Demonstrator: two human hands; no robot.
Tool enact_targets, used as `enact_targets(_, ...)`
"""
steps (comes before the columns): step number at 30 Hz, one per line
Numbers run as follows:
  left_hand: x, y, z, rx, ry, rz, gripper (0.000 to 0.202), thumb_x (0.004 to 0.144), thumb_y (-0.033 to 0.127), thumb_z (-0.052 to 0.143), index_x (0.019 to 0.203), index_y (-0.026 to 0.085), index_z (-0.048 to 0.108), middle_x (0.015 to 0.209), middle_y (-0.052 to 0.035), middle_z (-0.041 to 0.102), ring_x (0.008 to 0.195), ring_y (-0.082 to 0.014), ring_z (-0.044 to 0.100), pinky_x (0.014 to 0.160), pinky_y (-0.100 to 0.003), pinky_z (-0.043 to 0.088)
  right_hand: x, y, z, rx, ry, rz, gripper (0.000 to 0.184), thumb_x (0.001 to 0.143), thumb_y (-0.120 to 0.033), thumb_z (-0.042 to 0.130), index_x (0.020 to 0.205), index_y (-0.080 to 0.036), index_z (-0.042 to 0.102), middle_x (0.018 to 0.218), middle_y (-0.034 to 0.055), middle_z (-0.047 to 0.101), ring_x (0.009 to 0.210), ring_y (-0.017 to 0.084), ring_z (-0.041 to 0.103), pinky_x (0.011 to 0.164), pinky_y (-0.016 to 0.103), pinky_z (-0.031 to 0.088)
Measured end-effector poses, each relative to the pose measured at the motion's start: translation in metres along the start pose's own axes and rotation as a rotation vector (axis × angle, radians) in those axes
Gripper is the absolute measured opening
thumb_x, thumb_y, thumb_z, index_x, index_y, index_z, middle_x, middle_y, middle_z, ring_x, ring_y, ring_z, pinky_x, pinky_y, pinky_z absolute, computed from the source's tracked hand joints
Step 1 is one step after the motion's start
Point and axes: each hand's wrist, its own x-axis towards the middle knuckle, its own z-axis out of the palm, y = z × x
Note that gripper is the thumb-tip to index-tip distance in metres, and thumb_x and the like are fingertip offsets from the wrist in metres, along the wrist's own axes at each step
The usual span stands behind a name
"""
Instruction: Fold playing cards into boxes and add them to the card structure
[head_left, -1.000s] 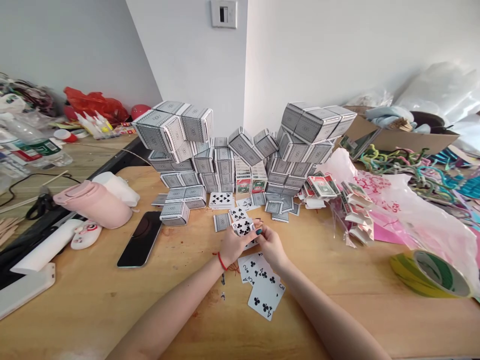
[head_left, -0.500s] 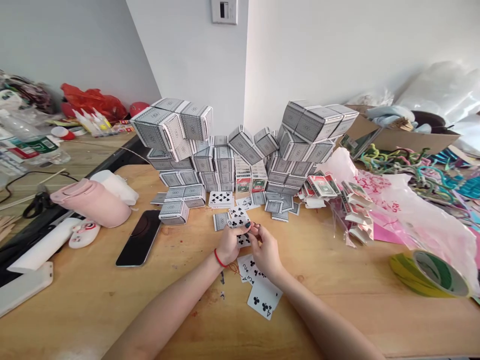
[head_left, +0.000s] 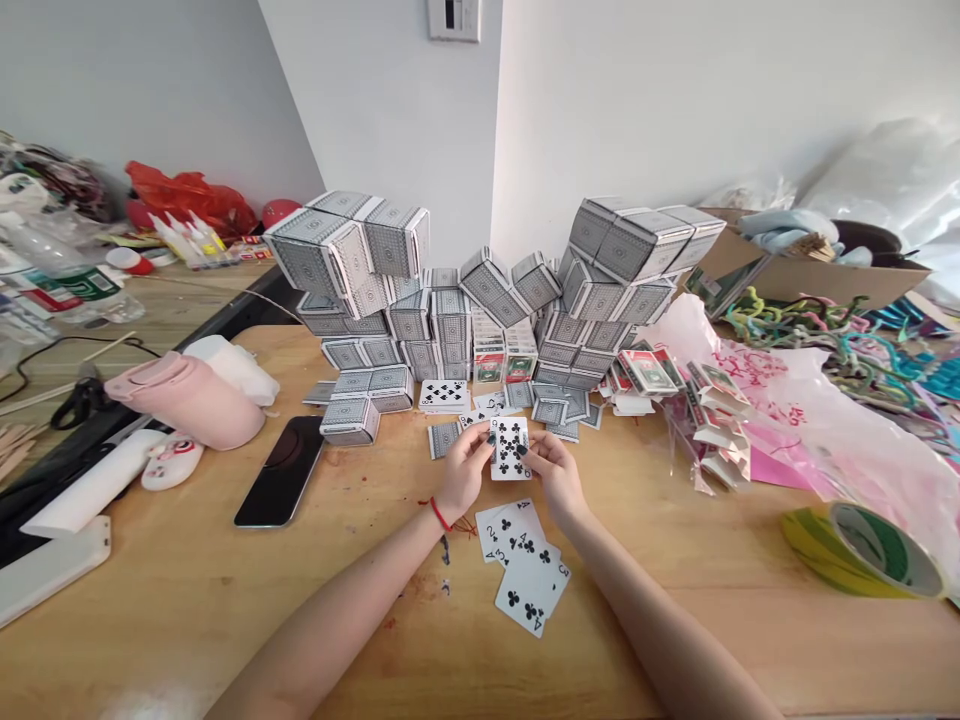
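My left hand [head_left: 463,472] pinches the left edge of a playing card [head_left: 510,462], which looks like a nine of clubs and is held face up above the table. On its right edge, the fingers of my right hand [head_left: 559,480] are closed too; whether more cards lie behind it is hidden. Nearer to me, several club cards [head_left: 529,590] overlap face up, the four at the front. Beyond my hands lie a face-up eight of spades [head_left: 444,392] and a face-down card [head_left: 444,440]. Behind them rises a structure of grey card-covered blocks [head_left: 450,320].
A black phone [head_left: 279,472], a pink tumbler [head_left: 187,400] and a white mouse [head_left: 172,462] are on the left. To the right lie loose card boxes [head_left: 649,372], a plastic bag [head_left: 817,400] and a roll of yellow-green tape [head_left: 862,550]. Grey-backed cards [head_left: 551,410] lie before the structure.
The held card has turned from a bent, tilted position to upright and flat towards me. My right hand has shifted slightly right, onto its right edge, uncovering more of the cards below.
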Motion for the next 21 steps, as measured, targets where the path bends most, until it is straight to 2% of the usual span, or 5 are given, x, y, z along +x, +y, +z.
enact_targets(2, 0.0, -0.001, 0.0, -0.001, -0.018, -0.019, 0.025, 0.074, 0.02, 0.047, 0.097, 0.015, 0.055, 0.076, -0.0009, 0.055, 0.066, -0.0109, 0.05, 0.062, -0.024, 0.042, 0.0, -0.002, -0.001, 0.028, -0.014, 0.011, 0.032, 0.062, -0.021, 0.058, 0.094, -0.018, 0.054, 0.053, -0.0068, 0.041, 0.05, 0.01, 0.04, 0.05, 0.022, 0.032)
enact_targets(4, -0.001, -0.002, 0.0, -0.017, -0.027, -0.04, 0.027, 0.073, 0.019, 0.047, 0.099, 0.015, 0.054, 0.073, 0.0006, 0.051, 0.064, -0.0099, 0.048, 0.061, -0.022, 0.041, 0.001, -0.002, -0.002, 0.061, -0.033, 0.022, 0.035, 0.063, -0.02, 0.057, 0.097, -0.018, 0.054, 0.054, -0.0062, 0.042, 0.051, 0.011, 0.042, 0.051, 0.022, 0.033)
enact_targets(10, -0.001, -0.001, 0.002, -0.096, -0.036, -0.063, 0.022, 0.073, 0.02, 0.048, 0.094, 0.016, 0.052, 0.071, 0.0019, 0.049, 0.062, -0.0091, 0.044, 0.059, -0.02, 0.038, 0.002, -0.001, 0.0, 0.143, -0.115, 0.039, 0.019, 0.068, -0.025, 0.058, 0.085, -0.02, 0.05, 0.064, -0.0037, 0.052, 0.056, 0.011, 0.047, 0.054, 0.023, 0.036)
enact_targets(17, -0.003, 0.002, 0.003, -0.102, -0.043, -0.067, 0.01, 0.075, 0.022, 0.046, 0.085, 0.018, 0.048, 0.062, 0.0048, 0.043, 0.053, -0.0071, 0.038, 0.051, -0.018, 0.032, -0.003, 0.0, 0.007, 0.047, -0.114, -0.036, 0.015, 0.076, -0.034, 0.052, 0.081, -0.022, 0.044, 0.057, -0.0071, 0.046, 0.048, 0.009, 0.039, 0.046, 0.02, 0.031)
enact_targets(21, -0.004, 0.003, 0.003, -0.1, -0.061, -0.052, 0.008, 0.076, 0.02, 0.045, 0.083, 0.018, 0.047, 0.063, 0.0049, 0.044, 0.053, -0.0067, 0.038, 0.051, -0.018, 0.032, -0.005, 0.001, 0.007, 0.041, -0.093, -0.009, 0.016, 0.077, -0.037, 0.05, 0.082, -0.023, 0.043, 0.057, -0.0072, 0.044, 0.047, 0.009, 0.037, 0.044, 0.019, 0.03)
